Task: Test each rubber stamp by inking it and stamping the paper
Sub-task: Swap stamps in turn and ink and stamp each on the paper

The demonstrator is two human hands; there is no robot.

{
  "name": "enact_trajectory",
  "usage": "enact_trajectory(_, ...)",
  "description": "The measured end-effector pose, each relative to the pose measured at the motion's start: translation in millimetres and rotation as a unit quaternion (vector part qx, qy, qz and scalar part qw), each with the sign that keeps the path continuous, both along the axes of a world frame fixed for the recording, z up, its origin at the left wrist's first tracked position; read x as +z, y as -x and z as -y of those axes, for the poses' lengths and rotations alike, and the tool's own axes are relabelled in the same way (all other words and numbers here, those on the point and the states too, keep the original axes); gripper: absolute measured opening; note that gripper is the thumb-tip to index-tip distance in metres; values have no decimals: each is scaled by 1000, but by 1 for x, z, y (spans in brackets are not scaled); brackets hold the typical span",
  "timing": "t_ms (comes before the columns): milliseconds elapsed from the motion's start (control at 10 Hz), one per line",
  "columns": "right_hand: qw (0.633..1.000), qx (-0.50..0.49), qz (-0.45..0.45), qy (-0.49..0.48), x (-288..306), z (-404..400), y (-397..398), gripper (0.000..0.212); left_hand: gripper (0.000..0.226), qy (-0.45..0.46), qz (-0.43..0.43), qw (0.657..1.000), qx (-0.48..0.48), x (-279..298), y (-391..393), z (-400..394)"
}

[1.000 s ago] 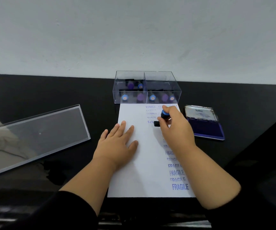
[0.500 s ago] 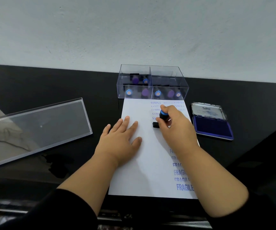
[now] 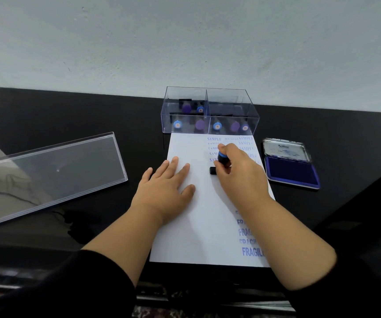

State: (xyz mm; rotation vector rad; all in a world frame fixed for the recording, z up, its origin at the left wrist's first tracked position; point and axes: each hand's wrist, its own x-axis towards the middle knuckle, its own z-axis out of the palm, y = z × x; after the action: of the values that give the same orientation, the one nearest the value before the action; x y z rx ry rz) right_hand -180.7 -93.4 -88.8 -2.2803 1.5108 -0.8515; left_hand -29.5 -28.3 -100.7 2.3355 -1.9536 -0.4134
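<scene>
Showing, from near edge outward: two forearms w/ black sleeves pushed up, reaching over a sheet of white paper [image 3: 198, 226] lying on a glossy black surface [image 3: 70, 115]. Lower R of paper carries a column of blue "FRAGILE" prints [image 3: 251, 242], partly hidden by the R forearm. Left hand [image 3: 166, 187] lies flat, palm down, fingers spread, grasping nothing, pressing the paper's L half. Right hand [image 3: 240, 171] is clenched round a rubber stamp [image 3: 222, 158] w/ a blue-ringed dark handle; stamp's black base touches the paper approx. mid-sheet, just beside the left hand's fingertips. Above it, upper R of paper, several blue "SAMPLE" prints [image 3: 214, 139] in rows, some covered by the hand. Right of paper, near but apart: open ink pad [image 3: 291, 173], purple-blue pad exposed, metal lid tipped back. Left of paper, well apart: clear plastic lid [image 3: 47, 171] lying on the surface. Farthest, touching the paper's top edge: clear two-compartment box [image 3: 210, 111] holding more stamps w/ blue & purple handle ends. Pale wall behind.
</scene>
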Motion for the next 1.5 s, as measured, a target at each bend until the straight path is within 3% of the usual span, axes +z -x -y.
enact_trajectory(200, 999, 13, -23, 33, -2, -1, 0, 27, 55, 1, -3, 1000, 2, -1, 0, -1)
enact_trajectory(400, 1000, 10, 9, -1, -3, 3, 2, 30, 55, -1, -3, 1000, 1, 0, 0, 0)
enact_trajectory(600, 987, -56, 151, -21, 3, 10, 19, 32, 54, 5, -8, 1000, 4, -1, 1, -1)
enact_trajectory(800, 977, -82, 197, -26, 2, 19, 25, 27, 54, 4, -8, 1000, 5, -1, 1, -1)
enact_trajectory(1500, 976, -88, 199, -27, 2, 22, 24, 27, 55, 5, -7, 1000, 7, -1, 0, 0)
